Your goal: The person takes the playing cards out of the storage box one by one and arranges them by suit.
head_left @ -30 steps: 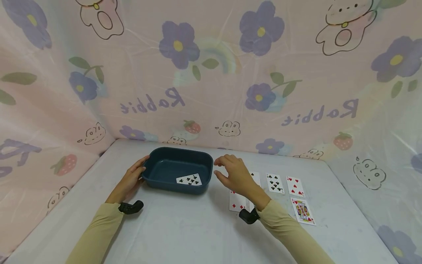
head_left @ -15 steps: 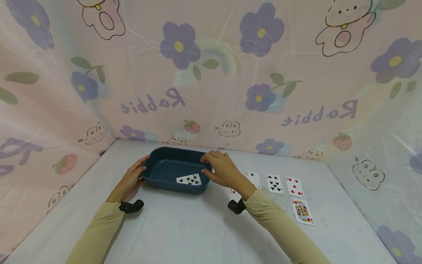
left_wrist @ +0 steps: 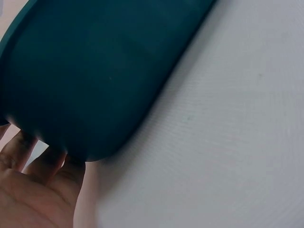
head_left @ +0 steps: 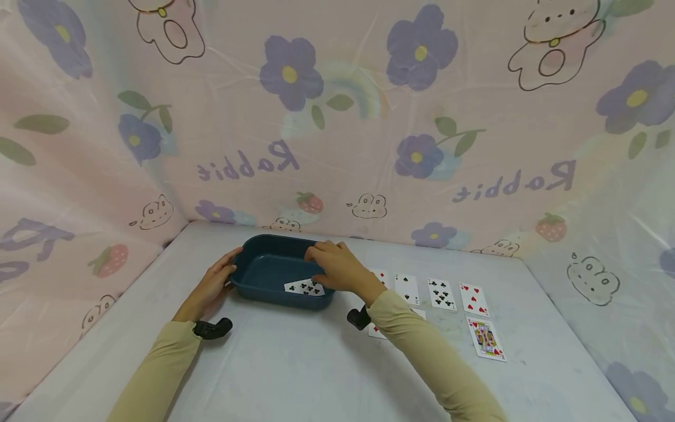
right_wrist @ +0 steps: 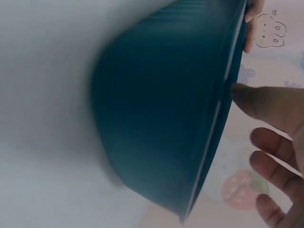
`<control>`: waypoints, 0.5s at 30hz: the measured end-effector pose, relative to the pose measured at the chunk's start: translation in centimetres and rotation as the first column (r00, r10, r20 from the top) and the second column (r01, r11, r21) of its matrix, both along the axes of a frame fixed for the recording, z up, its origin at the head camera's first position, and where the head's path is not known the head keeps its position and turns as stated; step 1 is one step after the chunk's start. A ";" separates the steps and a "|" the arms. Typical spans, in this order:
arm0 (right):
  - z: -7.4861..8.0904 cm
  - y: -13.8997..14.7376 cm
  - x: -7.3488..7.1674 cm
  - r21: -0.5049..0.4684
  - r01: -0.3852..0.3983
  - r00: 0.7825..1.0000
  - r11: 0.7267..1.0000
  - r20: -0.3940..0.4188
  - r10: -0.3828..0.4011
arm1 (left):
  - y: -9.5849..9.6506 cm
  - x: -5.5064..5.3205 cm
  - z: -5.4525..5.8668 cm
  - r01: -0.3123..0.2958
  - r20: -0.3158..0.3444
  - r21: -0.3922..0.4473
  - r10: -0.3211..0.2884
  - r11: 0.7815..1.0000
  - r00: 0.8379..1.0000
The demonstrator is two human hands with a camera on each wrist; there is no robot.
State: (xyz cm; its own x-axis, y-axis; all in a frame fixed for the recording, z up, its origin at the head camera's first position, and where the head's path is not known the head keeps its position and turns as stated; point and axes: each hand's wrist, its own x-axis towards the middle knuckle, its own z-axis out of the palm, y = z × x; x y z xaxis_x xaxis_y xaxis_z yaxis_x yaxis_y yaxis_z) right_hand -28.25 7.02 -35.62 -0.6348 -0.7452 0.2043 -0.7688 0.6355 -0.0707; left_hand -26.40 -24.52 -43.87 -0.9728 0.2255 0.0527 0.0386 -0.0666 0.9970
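A dark teal basin point(head_left: 282, 298) stands on the table, with a clubs playing card point(head_left: 302, 287) lying inside near its front right. My left hand point(head_left: 212, 285) holds the basin's left end, and in the left wrist view its fingertips point(left_wrist: 21, 145) meet the wall under the rim. Over the basin's right end is my right hand point(head_left: 337, 266), fingers loosely bent and no card visible between them. The right wrist view shows its thumb point(right_wrist: 256, 100) at the rim and the other fingers apart, beyond the basin wall point(right_wrist: 156, 95).
Right of the basin lie several face-up cards, among them a two of spades point(head_left: 406, 289), a clubs card point(head_left: 442, 294), a hearts card point(head_left: 474, 299) and a king of hearts point(head_left: 486, 339). My right sleeve point(head_left: 416, 357) partly covers a diamonds card point(head_left: 377, 332). A patterned curtain point(head_left: 337, 146) surrounds the table.
My right hand has moved left from beside the basin to over its right end, uncovering cards behind it. The left hand and the basin keep their places.
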 end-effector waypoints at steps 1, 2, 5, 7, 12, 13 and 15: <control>-0.1 -0.2 -0.1 0.018 0.009 1.000 1.000 0.012 -0.009 | 0.0 0.0 0.0 -0.002 0.000 -0.003 0.002 1.000 1.000; -0.2 -0.4 -0.3 0.034 0.015 1.000 0.999 0.027 -0.016 | 0.0 0.0 0.0 -0.002 0.001 -0.003 0.002 1.000 1.000; -0.6 -1.0 -0.6 0.087 0.035 0.997 0.996 0.065 -0.041 | 0.0 0.0 0.0 -0.002 0.000 -0.005 0.002 1.000 1.000; -0.8 -1.4 -0.8 0.114 0.046 0.995 0.992 0.083 -0.055 | -0.1 0.0 0.0 0.001 -0.002 -0.007 -0.001 1.000 1.000; -1.4 -2.2 -1.2 0.183 0.082 0.990 0.980 0.099 -0.101 | -0.1 0.0 0.0 0.003 -0.007 -0.022 -0.003 1.000 1.000; -1.5 -2.4 -1.2 0.199 0.089 0.989 0.976 0.100 -0.111 | 0.0 0.0 0.0 0.004 -0.008 -0.022 -0.004 1.000 1.000; -1.7 -2.6 -1.2 0.230 0.102 0.986 0.968 0.106 -0.129 | 0.0 0.1 0.0 0.005 -0.010 -0.020 -0.005 1.000 1.000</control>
State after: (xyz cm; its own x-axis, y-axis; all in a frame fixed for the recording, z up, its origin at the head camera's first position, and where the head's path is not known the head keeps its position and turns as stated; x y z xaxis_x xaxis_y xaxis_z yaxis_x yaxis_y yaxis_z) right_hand -29.44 4.39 -37.33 -0.7287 -0.6836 -0.0411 -0.6840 0.7295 -0.0042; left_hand -26.33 -24.51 -43.88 -0.9712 0.2313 0.0581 0.0486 -0.0466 0.9977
